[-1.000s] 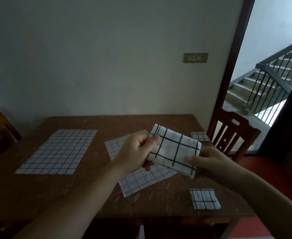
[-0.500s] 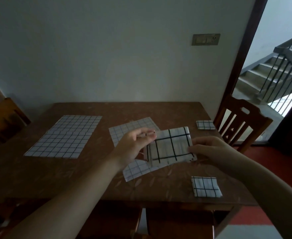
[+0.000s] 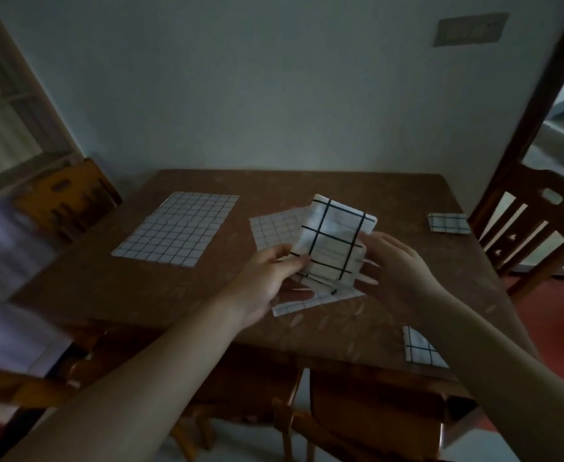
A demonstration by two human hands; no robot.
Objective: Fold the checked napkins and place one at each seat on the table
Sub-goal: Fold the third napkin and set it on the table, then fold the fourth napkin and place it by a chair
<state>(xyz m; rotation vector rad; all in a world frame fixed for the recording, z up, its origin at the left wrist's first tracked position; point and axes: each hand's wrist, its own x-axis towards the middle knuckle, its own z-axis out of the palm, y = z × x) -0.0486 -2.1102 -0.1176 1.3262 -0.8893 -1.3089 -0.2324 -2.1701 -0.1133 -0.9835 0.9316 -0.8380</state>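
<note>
A folded white napkin with bold black checks (image 3: pixel 334 241) is held above the middle of the brown table (image 3: pixel 107 281). My left hand (image 3: pixel 267 278) pinches its lower left edge. My right hand (image 3: pixel 394 265) grips its right side, fingers behind the cloth. Under it lies a flat fine-checked napkin (image 3: pixel 274 228). Another flat fine-checked napkin (image 3: pixel 177 228) lies to the left. One folded napkin (image 3: pixel 447 223) sits at the far right edge by a chair, and a second folded napkin (image 3: pixel 420 350) lies at the near right edge, partly behind my right forearm.
A wooden chair (image 3: pixel 534 221) stands at the table's right side by an open doorway. Another chair (image 3: pixel 63 195) stands at the left by a window. Chair parts (image 3: pixel 274 415) show under the near table edge. A wall runs behind the table.
The view has swung left and down. The held napkin has turned from lying wide to standing taller, tilted, with both hands still on it.
</note>
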